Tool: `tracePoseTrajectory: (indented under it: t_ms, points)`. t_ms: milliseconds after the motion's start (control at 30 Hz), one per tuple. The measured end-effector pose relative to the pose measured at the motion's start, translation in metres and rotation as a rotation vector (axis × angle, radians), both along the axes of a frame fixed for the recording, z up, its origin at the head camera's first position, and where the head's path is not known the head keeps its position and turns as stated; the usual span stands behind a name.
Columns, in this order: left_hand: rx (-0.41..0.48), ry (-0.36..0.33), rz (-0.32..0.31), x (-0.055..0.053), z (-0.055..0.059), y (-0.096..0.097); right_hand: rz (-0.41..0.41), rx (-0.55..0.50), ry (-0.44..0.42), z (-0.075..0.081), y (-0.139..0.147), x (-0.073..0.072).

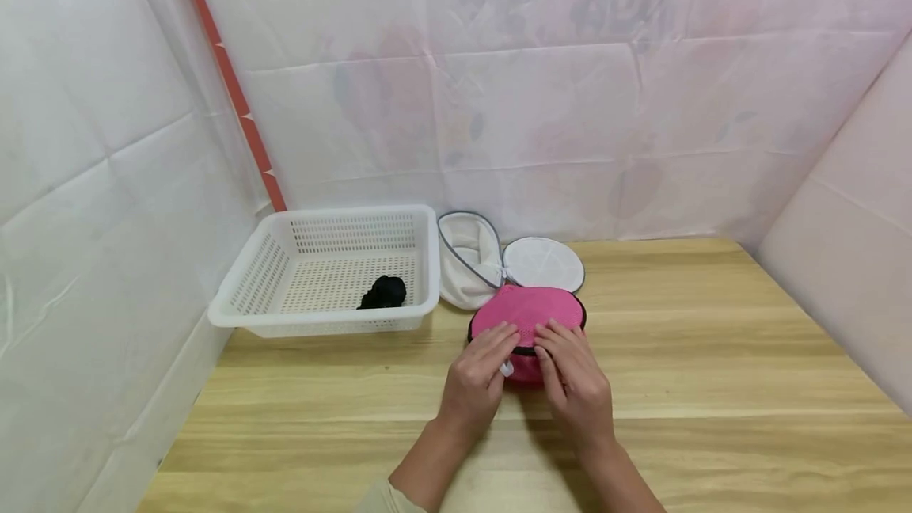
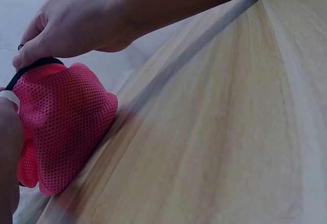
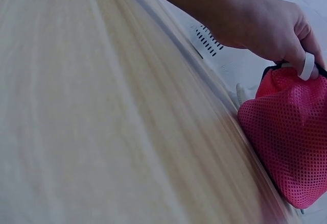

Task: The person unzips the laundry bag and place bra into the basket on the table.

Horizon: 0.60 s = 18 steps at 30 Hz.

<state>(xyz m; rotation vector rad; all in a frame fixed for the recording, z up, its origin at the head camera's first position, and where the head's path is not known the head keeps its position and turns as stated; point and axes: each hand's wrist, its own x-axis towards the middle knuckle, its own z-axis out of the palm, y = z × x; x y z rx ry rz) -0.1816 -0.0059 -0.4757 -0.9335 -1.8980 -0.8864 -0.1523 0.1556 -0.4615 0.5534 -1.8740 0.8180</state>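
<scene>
Under the fingers (image 1: 492, 345), pink bag (image 1: 529, 309)

1. We are looking at a makeshift booth (image 1: 851, 172); whether it stands in a home or workshop, we cannot tell.
2. We see creased white sheeting (image 1: 541, 117) walling the left, back and right, with faint printing behind.
3. We see a red strip (image 1: 235, 89) near the back-left corner.
4. The sheeting encloses a wood-grain surface (image 1: 712, 355).

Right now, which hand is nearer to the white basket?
The left hand: it pinches the near-left rim of the pink mesh bag, right of the white basket. The right hand pinches the rim further right, farther from the basket.
</scene>
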Motion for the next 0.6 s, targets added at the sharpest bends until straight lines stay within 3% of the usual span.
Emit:
tracePoseTrajectory:
  t_ms: [600]
  points:
    - [-0.015, -0.026, -0.036, 0.0015, 0.0028, -0.0029, -0.023, -0.058, 0.045, -0.0008, 0.0049, -0.0010]
